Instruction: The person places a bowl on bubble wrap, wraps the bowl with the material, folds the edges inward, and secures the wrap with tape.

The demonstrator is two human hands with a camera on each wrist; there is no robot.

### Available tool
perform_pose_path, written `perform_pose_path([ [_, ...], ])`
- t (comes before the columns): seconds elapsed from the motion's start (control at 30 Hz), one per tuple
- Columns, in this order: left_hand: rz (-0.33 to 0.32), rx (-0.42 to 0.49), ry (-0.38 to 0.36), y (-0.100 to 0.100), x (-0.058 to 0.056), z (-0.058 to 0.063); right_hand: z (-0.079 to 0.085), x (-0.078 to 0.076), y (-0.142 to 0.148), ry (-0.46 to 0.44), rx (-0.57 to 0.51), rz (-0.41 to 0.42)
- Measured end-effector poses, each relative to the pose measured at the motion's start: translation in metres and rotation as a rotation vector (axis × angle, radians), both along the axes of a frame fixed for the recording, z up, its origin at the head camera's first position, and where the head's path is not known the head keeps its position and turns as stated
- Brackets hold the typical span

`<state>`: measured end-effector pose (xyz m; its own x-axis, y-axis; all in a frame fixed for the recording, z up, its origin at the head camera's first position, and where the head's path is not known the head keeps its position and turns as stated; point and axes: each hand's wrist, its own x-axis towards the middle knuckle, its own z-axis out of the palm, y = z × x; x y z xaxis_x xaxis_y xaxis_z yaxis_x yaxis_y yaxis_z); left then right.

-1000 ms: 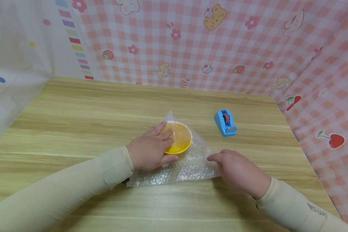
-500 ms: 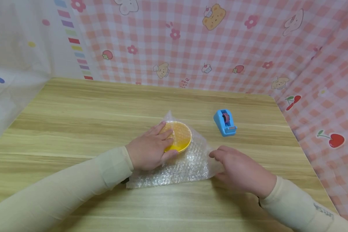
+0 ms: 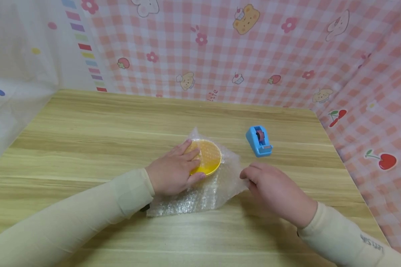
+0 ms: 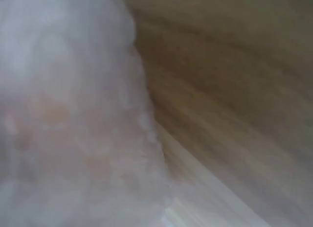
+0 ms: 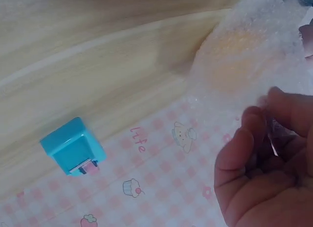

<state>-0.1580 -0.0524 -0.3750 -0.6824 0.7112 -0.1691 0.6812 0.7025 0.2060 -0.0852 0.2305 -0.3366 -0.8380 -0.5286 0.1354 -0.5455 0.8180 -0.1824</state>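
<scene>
A yellow bowl (image 3: 209,163) lies on a sheet of bubble wrap (image 3: 190,202), with a flap of the wrap over part of its mouth. My left hand (image 3: 173,170) presses on the flap and bowl with fingers spread straight. To the right, my right hand (image 3: 277,191) pinches the wrap's right corner between thumb and fingers, raised over the table. The right wrist view shows that pinch by the hand (image 5: 269,158), with the bowl showing orange through the wrap (image 5: 210,97). Blurred wrap (image 4: 73,80) fills the left side of the left wrist view.
A blue tape dispenser (image 3: 258,142) stands on the wooden table (image 3: 120,122), behind the right hand. Pink checked cloth (image 3: 173,48) hangs along the back and right, and a white dotted sheet (image 3: 23,70) on the left.
My right hand has taken hold of the wrap's right corner and lifted it, folding it up and inward. My left hand stays on the bowl, its thumb now up at the bowl's rim.
</scene>
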Motion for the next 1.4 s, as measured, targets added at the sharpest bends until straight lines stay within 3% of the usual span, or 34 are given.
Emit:
perform_pose_path([
  [0.5, -0.002, 0.003, -0.004, 0.002, -0.001, 0.0, 0.007, -0.013, -0.025, 0.152, -0.081, 0.05],
  [0.67, 0.003, 0.006, -0.004, 0.002, -0.001, 0.0, 0.009, -0.021, -0.037, 0.145, -0.09, 0.053],
  [0.97, -0.007, 0.005, 0.001, 0.002, 0.0, 0.001, 0.007, -0.035, -0.052, 0.036, -0.168, 0.026],
  [1.4, -0.016, -0.013, -0.009, 0.003, -0.001, 0.005, -0.001, -0.045, -0.057, 0.075, -0.212, 0.062],
])
